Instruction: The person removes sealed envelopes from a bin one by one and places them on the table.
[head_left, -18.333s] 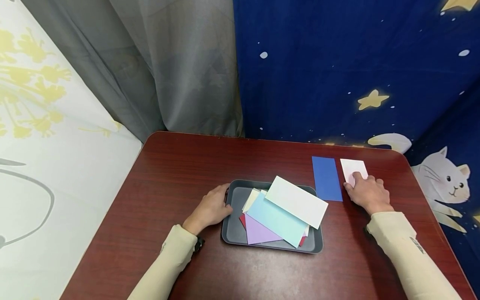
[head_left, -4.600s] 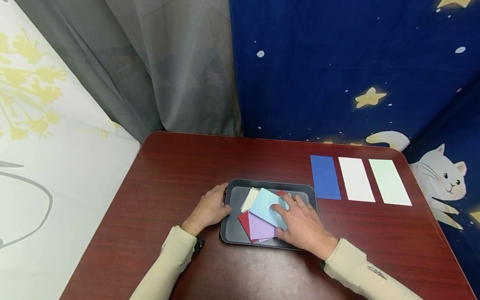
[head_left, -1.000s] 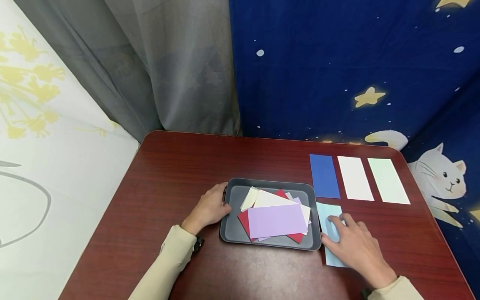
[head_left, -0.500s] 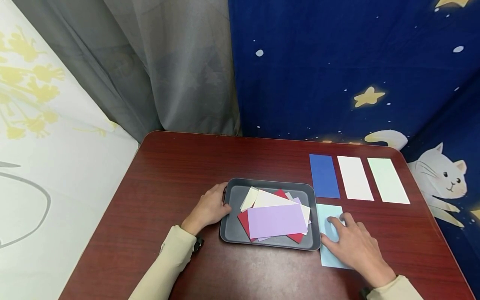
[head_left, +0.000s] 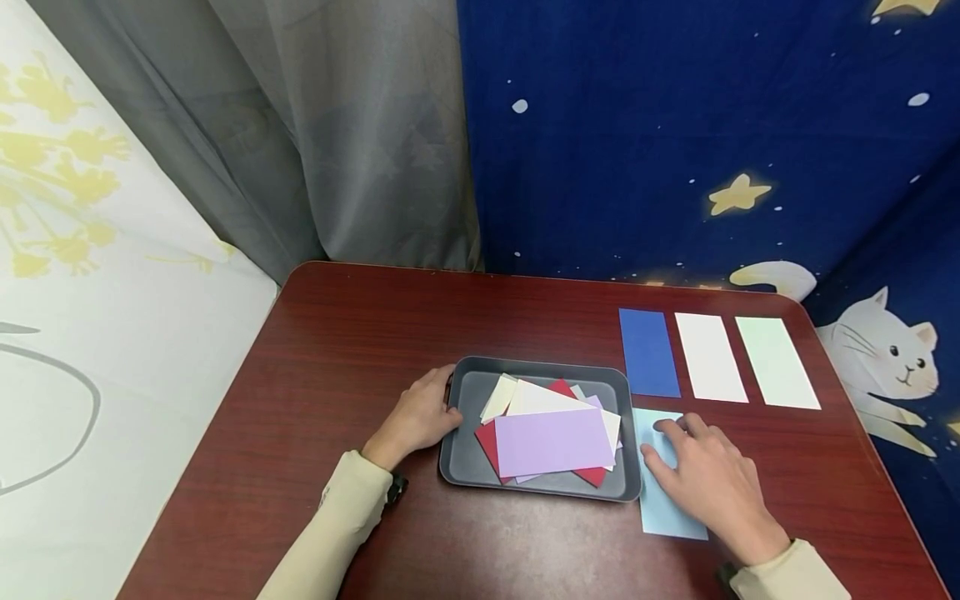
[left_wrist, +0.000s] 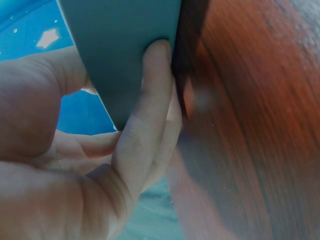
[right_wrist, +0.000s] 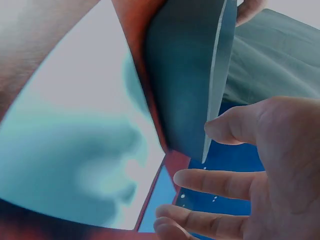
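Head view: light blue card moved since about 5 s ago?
Yes: the light blue card has moved right, out of the tray onto the table, judged against the unmoved dark blue card.

A grey curtain (head_left: 375, 133) hangs beside starry blue fabric (head_left: 600, 167).

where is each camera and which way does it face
Head: on the head, facing forward and down at the tabletop and gray tray; left hand, right hand, sleeves show.
Left wrist: on that wrist, facing the left hand's grip on the tray; only that hand shows.
Right wrist: on that wrist, facing the light blue card and tray side; right hand shows, apparently some left hand too.
Head and right wrist share that card.
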